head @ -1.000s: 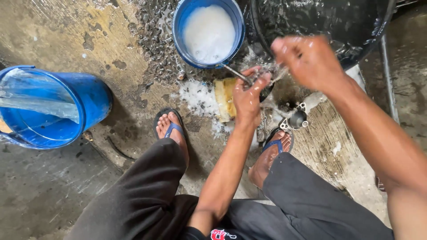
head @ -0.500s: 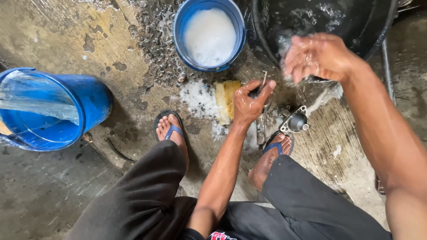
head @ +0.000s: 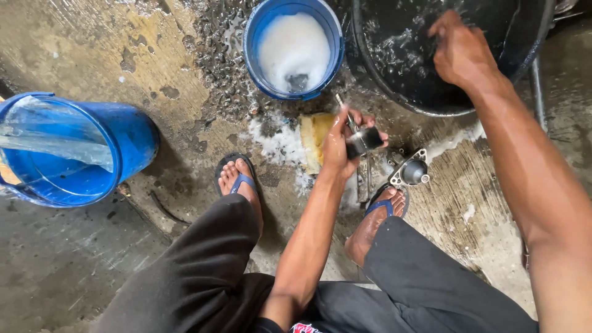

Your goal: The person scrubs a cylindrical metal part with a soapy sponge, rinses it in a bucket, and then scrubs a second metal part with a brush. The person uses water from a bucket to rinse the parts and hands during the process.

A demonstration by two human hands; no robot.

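While the left hand (head: 345, 139) grips a small dark metal part (head: 364, 140) above the yellow sponge (head: 313, 140), the right hand (head: 459, 52), fingers loosely curled and empty, dips into the black water basin (head: 394, 80). Step: rinsing. Next likely needs water carried to the part.
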